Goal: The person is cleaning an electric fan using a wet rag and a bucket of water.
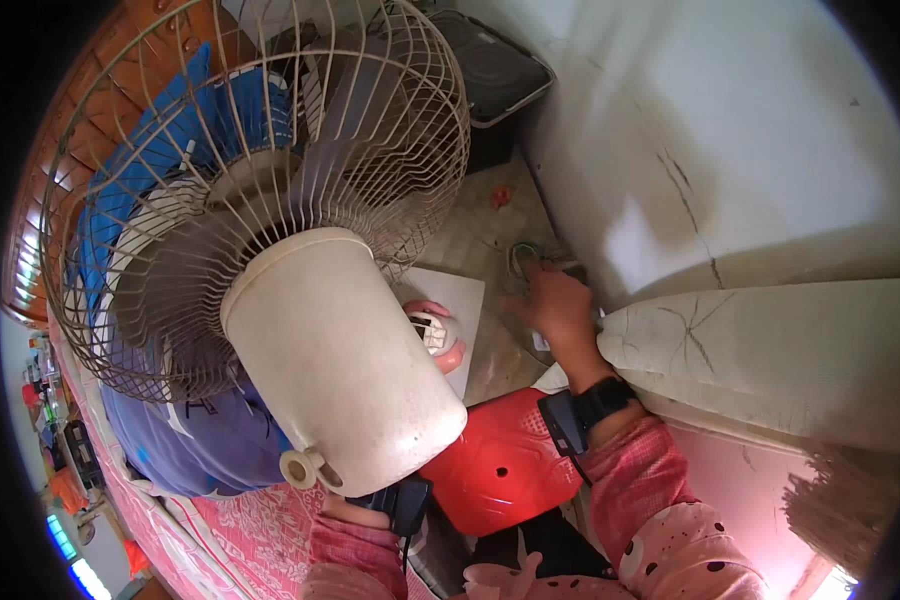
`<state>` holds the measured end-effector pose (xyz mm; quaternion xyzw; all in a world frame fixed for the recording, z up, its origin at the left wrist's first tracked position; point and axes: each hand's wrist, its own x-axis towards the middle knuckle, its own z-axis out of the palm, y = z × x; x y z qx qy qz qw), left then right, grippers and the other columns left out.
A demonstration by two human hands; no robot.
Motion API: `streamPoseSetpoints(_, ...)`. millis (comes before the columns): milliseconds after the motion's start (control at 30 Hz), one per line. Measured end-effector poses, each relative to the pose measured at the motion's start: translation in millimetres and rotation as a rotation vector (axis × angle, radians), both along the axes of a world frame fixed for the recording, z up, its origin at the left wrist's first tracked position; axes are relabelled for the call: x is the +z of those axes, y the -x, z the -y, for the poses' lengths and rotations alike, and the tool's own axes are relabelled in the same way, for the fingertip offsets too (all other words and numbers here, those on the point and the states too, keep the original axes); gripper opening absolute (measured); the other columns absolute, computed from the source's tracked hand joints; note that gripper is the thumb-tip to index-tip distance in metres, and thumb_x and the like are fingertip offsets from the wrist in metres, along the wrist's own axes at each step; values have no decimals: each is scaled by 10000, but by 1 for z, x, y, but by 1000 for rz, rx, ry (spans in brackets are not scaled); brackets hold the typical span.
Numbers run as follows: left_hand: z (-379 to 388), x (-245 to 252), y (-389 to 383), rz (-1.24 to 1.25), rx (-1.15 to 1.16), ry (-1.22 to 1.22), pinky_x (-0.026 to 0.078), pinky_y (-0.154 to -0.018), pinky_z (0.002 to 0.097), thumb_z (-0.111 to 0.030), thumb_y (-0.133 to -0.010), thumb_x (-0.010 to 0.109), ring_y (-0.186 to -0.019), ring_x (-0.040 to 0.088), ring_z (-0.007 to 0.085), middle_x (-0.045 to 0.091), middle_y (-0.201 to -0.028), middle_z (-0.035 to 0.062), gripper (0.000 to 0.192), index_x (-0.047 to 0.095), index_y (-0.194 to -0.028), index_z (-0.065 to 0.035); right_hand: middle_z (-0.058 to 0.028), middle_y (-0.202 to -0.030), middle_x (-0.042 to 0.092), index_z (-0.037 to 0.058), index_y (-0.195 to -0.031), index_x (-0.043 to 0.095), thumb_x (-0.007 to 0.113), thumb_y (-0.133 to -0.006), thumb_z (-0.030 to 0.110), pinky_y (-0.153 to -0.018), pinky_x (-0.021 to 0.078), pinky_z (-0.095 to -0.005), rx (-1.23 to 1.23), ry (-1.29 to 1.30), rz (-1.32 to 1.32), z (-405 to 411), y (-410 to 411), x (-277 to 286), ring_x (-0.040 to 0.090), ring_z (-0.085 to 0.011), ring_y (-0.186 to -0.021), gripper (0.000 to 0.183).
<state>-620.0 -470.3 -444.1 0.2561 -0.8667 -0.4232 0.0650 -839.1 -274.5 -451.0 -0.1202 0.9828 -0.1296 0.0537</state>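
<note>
My right hand (559,304) reaches down beside the wall, its fingertips at a thin coiled cord (523,257) on the tabletop (487,225). Whether the fingers grip the coil is unclear. Of my left arm, the wrist with a dark strap shows below the motor housing (345,352) of an old electric fan (330,150); the housing hides the hand. Right of that housing, a small white and pink item (436,335) with a grid-like front sits over a white sheet (465,300), partly hidden.
A red plastic seat (506,465) stands before me. Blue cushions (251,105) and a pink patterned cloth (262,529) lie left. A black case (495,67) is at the back. The cracked wall (720,150) and a padded edge (757,337) bound the right, with brown bristles (832,502) below.
</note>
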Motion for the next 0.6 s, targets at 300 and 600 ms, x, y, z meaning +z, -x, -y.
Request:
streamPoseSetpoints(300, -7, 10, -12, 21, -25, 18, 404, -875, 377, -388, -731, 669, -951, 541, 288, 603, -1007, 129, 463, 595, -1037, -48, -139, -833, 580, 74, -778, 637, 609, -758, 241, -597, 463, -452, -192, 286, -502, 63, 51, -44, 582, -334, -746, 171)
streamPoseSetpoints(600, -11, 8, -25, 14, -50, 21, 404, -874, 382, -384, -734, 666, -949, 540, 293, 604, -1010, 126, 451, 599, -1037, -57, -184, -760, 624, 42, -908, 653, 572, -787, 208, -627, 451, -359, -169, 587, -171, 63, 110, -100, 592, -317, -673, 220)
